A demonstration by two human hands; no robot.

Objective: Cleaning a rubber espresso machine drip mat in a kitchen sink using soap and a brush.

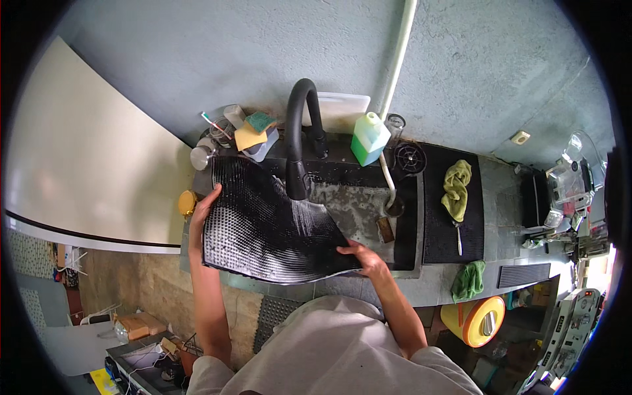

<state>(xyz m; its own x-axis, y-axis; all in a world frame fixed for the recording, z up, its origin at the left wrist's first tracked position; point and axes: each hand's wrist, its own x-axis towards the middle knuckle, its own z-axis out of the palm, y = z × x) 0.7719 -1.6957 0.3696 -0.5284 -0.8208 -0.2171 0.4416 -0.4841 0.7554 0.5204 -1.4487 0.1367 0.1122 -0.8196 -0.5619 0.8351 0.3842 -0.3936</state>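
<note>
Between my hands a black ridged rubber mat (261,232) hangs bent and wet, with pale streaks on its surface. My left hand (210,200) grips its left edge, and my right hand (363,256) pinches its edge at the lower right. Over the mat's upper part curves a black gooseneck faucet (297,143); water seems to run from it onto the mat. Behind the mat lies a dark sink basin (345,197) with some foam on its bottom. A brown sponge or block (385,230) rests in the basin, near the end of a white pipe (387,173).
A bottle of green liquid (369,140) and a black drain strainer (410,157) stand behind the sink. Sponges (254,134) and a glass jar (201,157) are at the back left. Right of the sink, a yellow-green cloth (456,190) lies on another black mat (432,237).
</note>
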